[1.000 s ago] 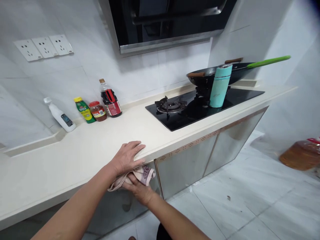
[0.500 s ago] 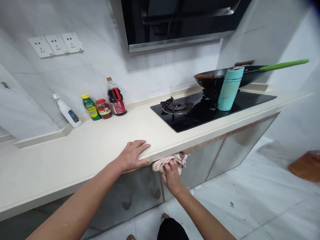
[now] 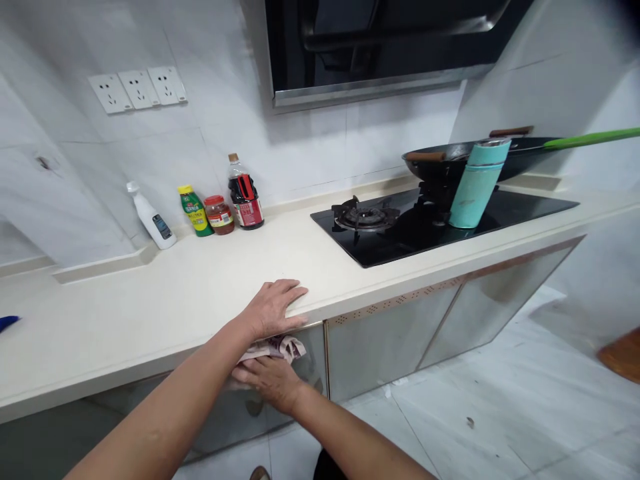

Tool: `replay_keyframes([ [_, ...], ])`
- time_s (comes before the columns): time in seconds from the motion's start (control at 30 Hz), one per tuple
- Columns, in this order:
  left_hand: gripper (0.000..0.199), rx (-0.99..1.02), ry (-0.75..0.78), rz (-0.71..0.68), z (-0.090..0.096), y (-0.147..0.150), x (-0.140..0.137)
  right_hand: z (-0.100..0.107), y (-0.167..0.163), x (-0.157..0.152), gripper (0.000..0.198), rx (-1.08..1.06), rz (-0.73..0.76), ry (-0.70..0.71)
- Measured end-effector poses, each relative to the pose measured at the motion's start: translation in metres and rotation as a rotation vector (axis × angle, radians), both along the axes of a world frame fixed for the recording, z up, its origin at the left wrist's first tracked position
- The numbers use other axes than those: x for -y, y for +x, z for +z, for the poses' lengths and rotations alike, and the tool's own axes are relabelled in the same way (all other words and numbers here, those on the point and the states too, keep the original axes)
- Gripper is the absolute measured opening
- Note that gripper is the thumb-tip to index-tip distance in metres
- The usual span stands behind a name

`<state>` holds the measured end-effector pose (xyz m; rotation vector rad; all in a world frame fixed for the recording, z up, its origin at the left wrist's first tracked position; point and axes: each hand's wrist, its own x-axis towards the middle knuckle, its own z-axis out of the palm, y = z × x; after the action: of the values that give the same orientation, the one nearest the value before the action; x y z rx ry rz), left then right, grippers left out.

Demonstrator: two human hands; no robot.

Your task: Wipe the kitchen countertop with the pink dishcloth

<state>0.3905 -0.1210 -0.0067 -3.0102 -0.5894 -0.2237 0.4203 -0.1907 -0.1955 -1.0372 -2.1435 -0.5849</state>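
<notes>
My left hand (image 3: 277, 307) rests on the front edge of the pale countertop (image 3: 215, 287), its fingers stretched out and holding nothing. Just below it, my right hand (image 3: 270, 381) presses a cloth (image 3: 287, 348) against the upper front of a grey cabinet door (image 3: 313, 360), under the counter's lip. The cloth is light with dark purplish patches and is bunched up. Part of it is hidden behind my left wrist and forearm.
A black gas hob (image 3: 380, 243) carries a turquoise flask (image 3: 477, 190) and a wok (image 3: 530, 157) with a green-handled utensil. Along the wall stand a white spray bottle (image 3: 155, 220), a green bottle (image 3: 197, 213), a red-lidded jar (image 3: 220, 217) and a dark sauce bottle (image 3: 246, 200).
My right hand has moved left along the cabinet front with the cloth, passing under my left hand. My left hand stays on the counter edge. The view has shifted slightly left.
</notes>
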Motion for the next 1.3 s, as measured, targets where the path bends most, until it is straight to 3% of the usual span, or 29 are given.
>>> replay_keyframes([
  [0.2, 0.065, 0.012, 0.008, -0.008, -0.002, -0.002, -0.003, -0.015, 0.121, 0.019, 0.048, -0.002, -0.224, -0.059],
  [0.4, 0.066, -0.012, -0.003, 0.005, 0.001, 0.000, -0.002, -0.030, 0.260, 0.052, 0.052, -0.213, -0.525, -0.037],
  [0.47, 0.065, -0.018, -0.006, 0.009, 0.003, 0.000, 0.000, -0.031, 0.300, 0.059, 0.056, -0.350, -0.618, -0.027],
  [0.57, 0.064, -0.009, -0.003, 0.003, 0.004, 0.000, 0.000, -0.024, 0.347, 0.068, 0.068, -0.727, -0.717, -0.089],
  [0.63, 0.064, -0.001, 0.001, 0.001, 0.003, -0.001, 0.000, -0.017, 0.365, 0.076, 0.069, -0.901, -0.728, -0.156],
  [0.7, 0.062, 0.004, 0.002, 0.005, 0.003, -0.001, -0.001, -0.011, 0.369, 0.088, 0.060, -0.945, -0.724, -0.226],
  [0.87, 0.061, 0.009, 0.007, 0.003, 0.001, -0.002, -0.002, 0.001, 0.345, 0.132, 0.042, -1.106, -0.781, -0.381],
  [0.93, 0.061, 0.031, 0.021, -0.010, 0.001, -0.002, -0.002, 0.016, 0.343, 0.146, 0.044, -1.174, -0.837, -0.355],
  [1.0, 0.061, 0.049, 0.037, -0.018, 0.000, -0.003, -0.001, 0.042, 0.353, 0.152, 0.047, -1.235, -0.917, -0.243],
  [1.13, 0.061, 0.057, 0.048, -0.017, -0.002, -0.004, -0.003, 0.105, 0.393, 0.136, 0.059, -1.156, -1.046, 0.081],
  [1.2, 0.060, 0.062, 0.047, -0.023, -0.003, -0.004, -0.003, 0.126, 0.410, 0.116, 0.063, -1.025, -1.080, 0.080],
  [1.3, 0.060, 0.065, 0.040, -0.025, -0.003, -0.004, -0.003, 0.138, 0.416, 0.084, 0.063, -0.850, -1.073, -0.013],
])
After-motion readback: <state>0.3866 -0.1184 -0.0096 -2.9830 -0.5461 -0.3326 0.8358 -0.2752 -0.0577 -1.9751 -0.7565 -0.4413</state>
